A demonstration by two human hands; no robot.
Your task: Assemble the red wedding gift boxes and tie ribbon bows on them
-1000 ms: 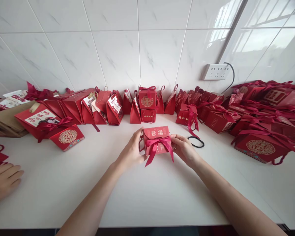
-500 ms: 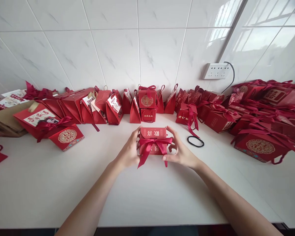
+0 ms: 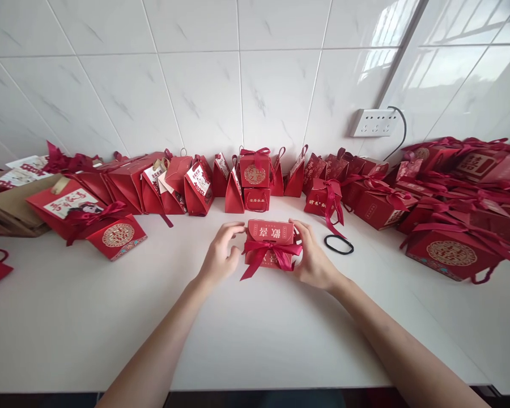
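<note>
A small red gift box (image 3: 271,231) with pale Chinese lettering on its lid sits on the white table in front of me. Tied across its front is a dark red ribbon bow (image 3: 272,248), one tail hanging to the lower left. My right hand (image 3: 317,260) grips the right side of this box, its fingertips partly hidden behind the edge. On the left, my left hand (image 3: 221,249) stands a little apart from the box, fingers loosely curved and thumb separate, holding nothing.
Red gift boxes and bags line the white tiled wall, with two stacked boxes (image 3: 255,175) in the middle. A dense pile (image 3: 467,209) lies at right, and a bowed box (image 3: 117,235) at left. A black elastic loop (image 3: 339,244) and a wall socket (image 3: 374,123) are at right.
My left hand has let go of the gift box and moved slightly left. The box has shifted a little right and turned slightly, with my right hand still at its side.
</note>
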